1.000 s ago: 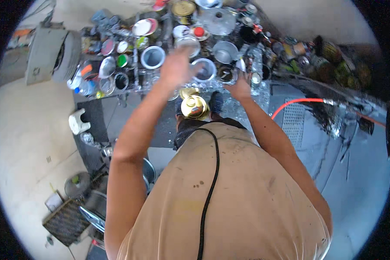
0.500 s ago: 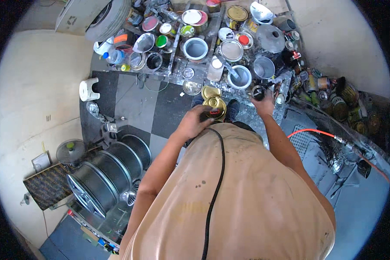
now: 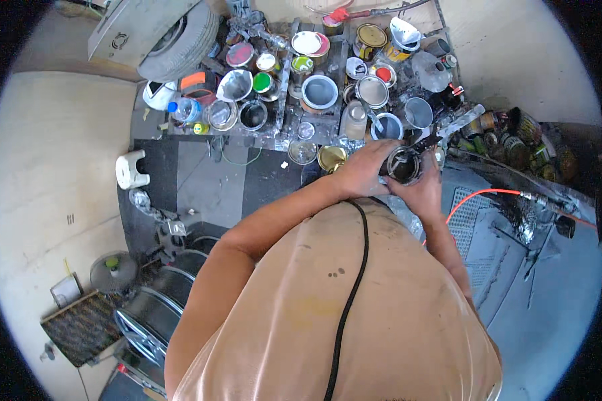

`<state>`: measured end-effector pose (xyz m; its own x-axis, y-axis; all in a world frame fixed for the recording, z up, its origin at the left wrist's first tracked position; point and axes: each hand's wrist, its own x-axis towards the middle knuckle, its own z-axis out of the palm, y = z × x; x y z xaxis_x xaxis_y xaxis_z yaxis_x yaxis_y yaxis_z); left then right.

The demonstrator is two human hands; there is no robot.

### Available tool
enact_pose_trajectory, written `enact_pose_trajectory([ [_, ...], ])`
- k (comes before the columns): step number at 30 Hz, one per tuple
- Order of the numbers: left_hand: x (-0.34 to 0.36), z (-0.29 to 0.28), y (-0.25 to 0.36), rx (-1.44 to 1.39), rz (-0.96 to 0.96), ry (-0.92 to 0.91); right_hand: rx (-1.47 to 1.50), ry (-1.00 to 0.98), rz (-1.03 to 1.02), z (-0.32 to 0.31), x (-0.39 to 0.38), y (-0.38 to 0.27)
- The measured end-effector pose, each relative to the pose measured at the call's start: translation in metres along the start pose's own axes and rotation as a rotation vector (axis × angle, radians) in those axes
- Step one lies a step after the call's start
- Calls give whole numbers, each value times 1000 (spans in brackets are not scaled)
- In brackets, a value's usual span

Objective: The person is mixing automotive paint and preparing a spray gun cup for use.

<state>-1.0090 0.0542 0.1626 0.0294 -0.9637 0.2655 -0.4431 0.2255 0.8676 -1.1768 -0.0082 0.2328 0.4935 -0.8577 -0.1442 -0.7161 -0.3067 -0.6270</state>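
Both hands close around a small open metal can (image 3: 404,165) with dark liquid inside, held in front of my chest. My left hand (image 3: 364,170) grips its left side and rim. My right hand (image 3: 420,194) cups it from below and the right. A gold lid (image 3: 330,158) lies just left of my left hand. Beyond the can stands a low bench crowded with several paint cans, among them a grey-filled one (image 3: 320,91) and an open can with a stir stick (image 3: 387,125).
A tyre (image 3: 180,41) lies at the back left. A white stool (image 3: 130,169) stands on the floor to the left. Wheel rims (image 3: 155,311) lean at the lower left. An orange hose (image 3: 483,195) runs across a grey panel on the right. Dirty cans (image 3: 515,137) pile at the right.
My view swung right. My left hand left the gold can and joined my right hand on the small dark can, now held with both hands.
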Motion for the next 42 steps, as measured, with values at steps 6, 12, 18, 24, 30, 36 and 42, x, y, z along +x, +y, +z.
enact_pose_trajectory([
  [6,-20,-62,-12,-59,52,-8,106,111,-210,37,-2,-42],
  [12,-63,-92,-19,-17,-15,-64,794,-25,152,29,7,-63],
  [18,-101,-94,-13,-123,-85,19,33,-167,-424,10,-16,-130],
  [24,-118,-93,18,-170,-134,194,-233,-85,-579,8,-47,-151],
  [30,-151,-84,56,-148,-199,224,-131,54,-745,11,-75,-143],
  [36,-186,-68,85,-31,-148,275,-247,-16,-715,10,-124,-141],
  [42,-218,-63,114,-117,-290,309,-204,-43,-751,15,-144,-141],
])
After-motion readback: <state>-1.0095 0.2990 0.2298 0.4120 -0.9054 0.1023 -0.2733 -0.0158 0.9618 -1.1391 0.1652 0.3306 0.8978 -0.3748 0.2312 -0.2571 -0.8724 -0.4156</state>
